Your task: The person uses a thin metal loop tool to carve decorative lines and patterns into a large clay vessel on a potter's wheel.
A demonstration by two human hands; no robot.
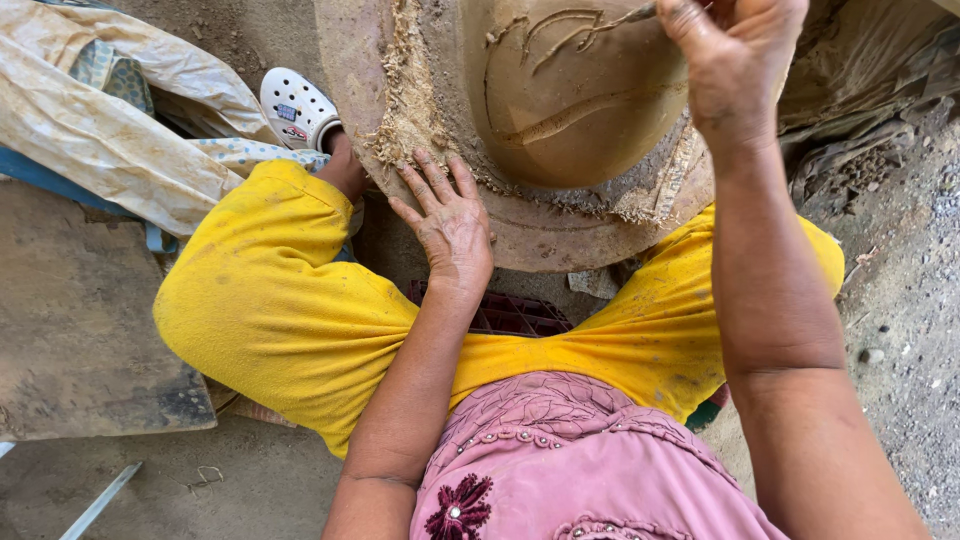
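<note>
— On the wheel?
— One clay pot point(575, 100), rounded, smooth, wet brown, at the middle of a round clay-caked wheel disc point(540, 235). Curved grooves cut into its side. Ragged trimmings point(400, 110) heaped along the disc's left edge.
— Right hand?
— Right hand point(735, 65) clenched around a thin carving tool point(625, 17), tip against the pot's upper wall near the grooves.
— Left?
— Left hand point(450, 225) flat, fingers spread wide, gripping nothing, palm pressed on the disc's near-left edge among the crumbs.
— Around that?
— Two knees in yellow trousers point(290, 310), mud-flecked, on either side of the disc. Pink embroidered top point(560, 470) below. One white perforated clog point(298, 108) beyond the left knee. Dark plastic crate point(515, 315) under the disc's near edge.
— Further out?
— Stained cloth sacks point(110, 110) at far left, a worn grey board point(80, 330) beside them, gravelly dirt ground point(910, 330) to the right.
</note>
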